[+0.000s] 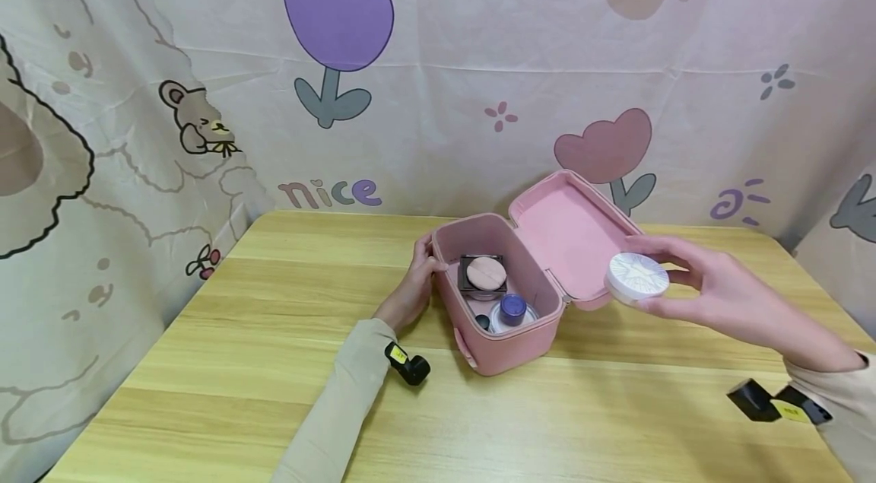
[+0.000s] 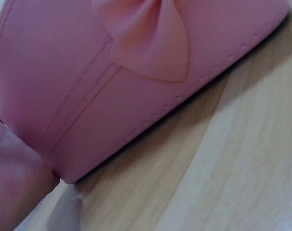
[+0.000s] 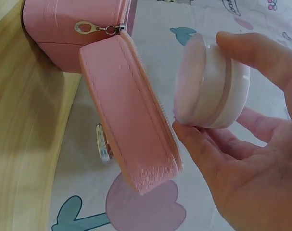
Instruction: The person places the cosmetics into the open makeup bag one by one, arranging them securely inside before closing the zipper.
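Note:
A pink makeup case (image 1: 509, 354) stands on the table with its lid (image 1: 564, 228) swung back to the right. My left hand (image 1: 414, 289) grips the case's left side, thumb at the rim; a pink bow (image 2: 153, 48) shows on the case wall in the left wrist view. To the right of the lid, my right hand (image 1: 725, 289) holds a round white powder jar (image 1: 636, 278) in the air between thumb and fingers. Inside the case sit a round beige puff (image 1: 487, 273) over a dark square compact (image 1: 465, 281), and a small blue-lidded jar (image 1: 512, 308).
The case and hands are over a light wooden table (image 1: 274, 361). Behind it hangs a printed cloth (image 1: 438, 103) reaching the table's back edge. A metal zipper pull (image 3: 88, 27) hangs near the case's hinge side, and a small dark round item (image 1: 482, 322) lies inside the case.

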`<state>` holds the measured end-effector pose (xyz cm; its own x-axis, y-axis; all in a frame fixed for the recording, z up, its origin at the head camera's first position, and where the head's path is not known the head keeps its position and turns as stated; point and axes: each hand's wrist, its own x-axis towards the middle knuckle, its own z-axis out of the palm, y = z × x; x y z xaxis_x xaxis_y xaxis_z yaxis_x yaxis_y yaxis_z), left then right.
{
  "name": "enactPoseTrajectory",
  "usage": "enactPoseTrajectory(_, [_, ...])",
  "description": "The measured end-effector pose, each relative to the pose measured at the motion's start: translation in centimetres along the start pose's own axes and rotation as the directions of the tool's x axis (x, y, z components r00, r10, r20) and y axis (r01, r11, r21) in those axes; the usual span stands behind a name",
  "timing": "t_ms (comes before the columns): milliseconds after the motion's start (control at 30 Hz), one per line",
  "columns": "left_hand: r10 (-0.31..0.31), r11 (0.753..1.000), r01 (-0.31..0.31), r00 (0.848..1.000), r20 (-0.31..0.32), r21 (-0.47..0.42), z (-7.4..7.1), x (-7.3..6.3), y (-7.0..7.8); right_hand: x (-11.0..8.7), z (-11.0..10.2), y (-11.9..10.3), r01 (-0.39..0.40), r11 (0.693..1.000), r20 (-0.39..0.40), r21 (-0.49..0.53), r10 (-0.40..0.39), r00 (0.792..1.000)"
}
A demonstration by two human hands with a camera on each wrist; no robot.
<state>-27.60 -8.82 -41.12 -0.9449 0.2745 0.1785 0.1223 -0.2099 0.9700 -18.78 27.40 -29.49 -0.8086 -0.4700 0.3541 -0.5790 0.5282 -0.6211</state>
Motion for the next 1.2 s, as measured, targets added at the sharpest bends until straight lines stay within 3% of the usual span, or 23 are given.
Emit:
enactPoseTrajectory(333, [-0.007,1.000,0.007,1.000,-0.007,-0.002,0.0,-0.2,0.2,1.3,0.8,-0.3,0.001,0.998,0.009,-0.064,-0.001,1.000])
enactPoseTrajectory(567, [-0.002,1.000,0.002,1.000,-0.014,-0.012,0.1,0.0,0.0,2.8,1.5,-1.2,0.006,0.999,0.059,-0.047,-0.003,0.998])
enactPoseTrajectory(867, [0.003,1.000,-0.003,1.000,-0.013,-0.007,0.2,-0.1,0.1,5.0,2.5,-2.2,-0.121,0.992,0.094,-0.039,0.125,0.988])
enactPoseTrajectory(1200, [0.010,1.000,-0.010,1.000,-0.009,0.002,0.2,-0.2,0.2,6.9,3.7,-2.6,-0.065,0.997,0.098,-0.047,0.069,0.993])
